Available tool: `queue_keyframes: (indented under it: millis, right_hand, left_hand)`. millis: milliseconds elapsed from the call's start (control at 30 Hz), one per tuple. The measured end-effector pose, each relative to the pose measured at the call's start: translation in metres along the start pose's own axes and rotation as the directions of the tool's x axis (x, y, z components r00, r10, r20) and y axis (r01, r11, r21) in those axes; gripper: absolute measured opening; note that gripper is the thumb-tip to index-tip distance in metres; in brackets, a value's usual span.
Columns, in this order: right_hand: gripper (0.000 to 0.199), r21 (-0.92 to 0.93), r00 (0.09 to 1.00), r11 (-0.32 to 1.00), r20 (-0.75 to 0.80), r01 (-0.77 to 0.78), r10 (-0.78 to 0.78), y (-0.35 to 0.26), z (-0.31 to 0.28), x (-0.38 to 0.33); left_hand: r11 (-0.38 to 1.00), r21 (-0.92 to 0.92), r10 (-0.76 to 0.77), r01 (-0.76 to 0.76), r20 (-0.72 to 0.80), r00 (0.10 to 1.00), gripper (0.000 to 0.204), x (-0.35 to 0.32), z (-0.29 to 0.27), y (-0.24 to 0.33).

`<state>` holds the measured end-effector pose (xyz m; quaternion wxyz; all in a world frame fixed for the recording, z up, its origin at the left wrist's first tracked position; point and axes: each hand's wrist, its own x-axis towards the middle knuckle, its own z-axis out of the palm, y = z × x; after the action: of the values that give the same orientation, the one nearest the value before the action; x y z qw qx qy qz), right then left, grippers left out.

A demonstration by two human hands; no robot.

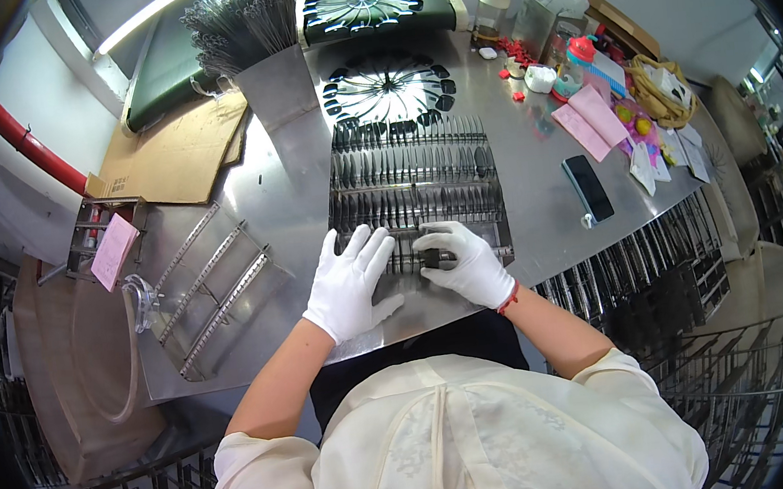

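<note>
In front of me lies a metal rack (417,206) with several rows of thin dark pieces standing on edge in its slots. My left hand (350,284), in a white glove, rests over the rack's near left corner, its fingers stretched out and its thumb apart, holding nothing that I can see. At the rack's near edge my right hand (465,262), also gloved, has its thumb and fingers curled round a small dark piece (430,258). The fingers partly hide that piece, and its exact kind cannot be made out.
Beyond the rack lies a ring of dark oval pieces (388,89); another ring (364,4) sits on the green conveyor belt. An unfilled rack frame (213,295) and cardboard (177,147) are at left. A phone (588,188), pink paper (591,120) and a red-lidded jar (572,67) stand right.
</note>
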<state>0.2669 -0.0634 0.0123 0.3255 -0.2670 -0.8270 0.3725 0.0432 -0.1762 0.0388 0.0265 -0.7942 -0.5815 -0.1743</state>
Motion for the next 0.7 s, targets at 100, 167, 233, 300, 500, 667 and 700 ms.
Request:
queue_keyframes:
  millis: [100, 167, 233, 300, 500, 667, 700]
  right_hand:
    - [0.042, -0.154, 0.995, 0.985, 0.071, 0.079, -0.069, -0.014, -0.006, 0.004]
    - [0.04, -0.205, 0.992, 0.973, 0.08, 0.11, -0.096, -0.012, -0.011, 0.001]
    - [0.039, -0.268, 0.986, 0.952, 0.109, 0.148, -0.123, -0.011, -0.021, -0.001]
    - [0.039, -0.299, 0.986, 0.943, 0.117, 0.146, -0.115, -0.01, -0.034, -0.004]
    - [0.046, -0.335, 0.991, 0.936, 0.112, 0.112, -0.079, 0.009, -0.064, -0.025]
    - [0.052, -0.404, 0.992, 0.909, 0.109, 0.103, -0.064, 0.021, -0.092, -0.04]
    - [0.054, -0.423, 0.993, 0.901, 0.104, 0.098, -0.059, 0.023, -0.097, -0.041]
  left_hand:
    - [1.0, 0.024, -0.015, 0.014, 0.02, 1.0, 0.082, 0.0, -0.001, -0.004]
    - [1.0, 0.02, -0.017, 0.017, 0.018, 1.0, 0.082, -0.001, -0.002, -0.003]
    - [0.999, 0.017, -0.028, 0.027, 0.019, 0.999, 0.081, -0.001, -0.001, -0.003]
    - [1.0, 0.012, -0.024, 0.024, 0.008, 1.0, 0.081, -0.001, 0.0, -0.003]
    - [1.0, -0.003, -0.024, 0.024, 0.004, 1.0, 0.08, 0.0, -0.001, -0.002]
    - [1.0, 0.004, -0.018, 0.018, 0.026, 0.999, 0.08, 0.0, -0.002, -0.003]
    - [1.0, 0.009, -0.019, 0.018, 0.034, 0.999, 0.08, 0.001, -0.003, -0.003]
